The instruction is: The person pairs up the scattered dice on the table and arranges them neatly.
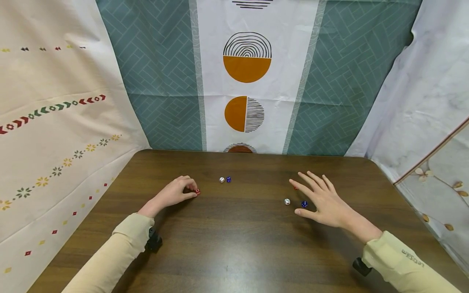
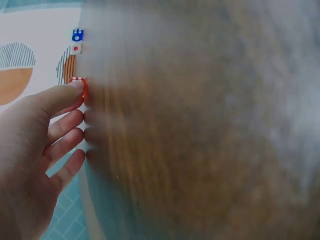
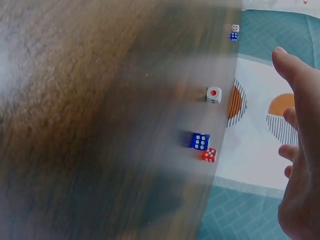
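My left hand [image 1: 172, 193] pinches a red die [image 1: 198, 191] between thumb and index finger, down at the tabletop. In the left wrist view the thumb covers most of that die, and the other fingers are spread behind it. Over the right side of the table my right hand [image 1: 327, 206] is held with fingers straight and spread, holding nothing. Beneath and beside it lie a white die [image 1: 287, 202], a blue die [image 1: 304, 204] and a second red die [image 3: 210, 155], which the index finger partly covers in the head view.
Another white die [image 1: 222, 180] and blue die [image 1: 229, 179] stand side by side near the middle of the brown wooden table [image 1: 227, 232]. A patterned curtain [image 1: 165, 81] hangs behind the far edge, and printed cloth [image 1: 66, 122] borders the left side.
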Demonstrator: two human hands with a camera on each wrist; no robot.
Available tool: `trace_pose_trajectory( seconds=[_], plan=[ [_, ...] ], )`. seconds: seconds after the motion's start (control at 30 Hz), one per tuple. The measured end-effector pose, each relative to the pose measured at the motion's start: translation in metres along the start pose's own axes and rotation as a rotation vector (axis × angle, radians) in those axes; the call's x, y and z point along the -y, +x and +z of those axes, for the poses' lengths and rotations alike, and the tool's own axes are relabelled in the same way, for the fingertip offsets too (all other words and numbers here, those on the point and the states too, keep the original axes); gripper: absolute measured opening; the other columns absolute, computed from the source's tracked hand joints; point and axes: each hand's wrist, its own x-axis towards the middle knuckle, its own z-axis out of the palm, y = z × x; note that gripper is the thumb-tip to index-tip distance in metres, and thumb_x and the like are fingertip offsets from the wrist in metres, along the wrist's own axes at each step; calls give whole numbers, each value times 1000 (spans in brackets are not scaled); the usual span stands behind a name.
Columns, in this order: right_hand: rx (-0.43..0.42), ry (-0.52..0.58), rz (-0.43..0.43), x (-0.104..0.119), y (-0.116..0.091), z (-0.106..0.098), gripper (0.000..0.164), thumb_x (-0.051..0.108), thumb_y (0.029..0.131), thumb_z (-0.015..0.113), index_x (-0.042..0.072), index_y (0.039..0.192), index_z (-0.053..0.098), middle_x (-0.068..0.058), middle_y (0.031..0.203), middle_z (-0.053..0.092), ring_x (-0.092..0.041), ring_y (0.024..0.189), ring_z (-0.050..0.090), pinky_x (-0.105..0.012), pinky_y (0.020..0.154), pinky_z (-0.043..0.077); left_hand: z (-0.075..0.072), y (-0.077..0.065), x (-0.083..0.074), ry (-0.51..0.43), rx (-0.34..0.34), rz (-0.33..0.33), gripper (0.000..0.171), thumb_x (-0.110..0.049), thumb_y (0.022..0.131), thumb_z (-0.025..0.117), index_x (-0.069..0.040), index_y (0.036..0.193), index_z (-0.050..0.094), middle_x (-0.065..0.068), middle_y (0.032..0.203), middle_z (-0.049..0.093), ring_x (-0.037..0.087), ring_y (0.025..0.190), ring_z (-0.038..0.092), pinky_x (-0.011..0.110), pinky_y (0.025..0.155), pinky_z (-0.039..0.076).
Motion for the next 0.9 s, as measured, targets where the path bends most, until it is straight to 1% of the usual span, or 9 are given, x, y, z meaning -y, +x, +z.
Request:
trace_pose_trajectory(
  seconds=[0.27, 0.37, 0.53, 0.67, 0.8, 0.9],
  plan=[
    [-2, 25, -1, 6, 1, 3, 82, 52, 86, 71, 32, 155, 31, -4, 164, 23, -34, 152, 16, -68, 113, 12, 4, 3, -9, -13, -4, 7, 10, -21, 87, 76, -17, 91, 69, -2, 90, 63, 15, 88, 59, 34, 80, 50],
    [3, 45, 0, 10, 1, 2, 81, 53, 86, 70, 31, 155, 31, -4, 164, 23, -34, 152, 16, -67, 113, 12, 5, 4, -15, -16, 2, 2, 10, -21, 87, 76, -16, 91, 68, -2, 91, 63, 15, 88, 59, 33, 80, 50],
    [-20, 68, -19, 19, 2, 2, 79, 52, 88, 68, 29, 154, 33, -6, 163, 27, -36, 149, 22, -66, 110, 16, 9, 6, -27, -25, 17, -8, 10, -21, 87, 75, -16, 92, 68, -2, 91, 63, 14, 88, 58, 33, 80, 50],
    [-40, 84, -18, 26, 2, 5, 78, 49, 88, 69, 30, 154, 33, -5, 161, 31, -36, 146, 27, -64, 107, 21, 14, 9, -38, -36, 29, -11, 10, -21, 88, 75, -17, 92, 68, -3, 91, 63, 12, 87, 57, 31, 79, 49],
    [-50, 103, -6, 33, 3, 6, 77, 50, 88, 69, 29, 153, 34, -4, 159, 34, -35, 143, 30, -62, 104, 23, 20, 11, -49, -46, 34, -1, 9, -22, 88, 75, -17, 91, 68, -4, 90, 62, 11, 86, 56, 29, 77, 49],
    [-51, 123, 2, 39, 4, 7, 77, 49, 87, 71, 30, 153, 36, -3, 157, 36, -32, 141, 32, -61, 103, 25, 25, 12, -56, -49, 22, 16, 10, -21, 87, 76, -17, 90, 67, -4, 89, 62, 10, 85, 57, 28, 76, 49]
  ],
)
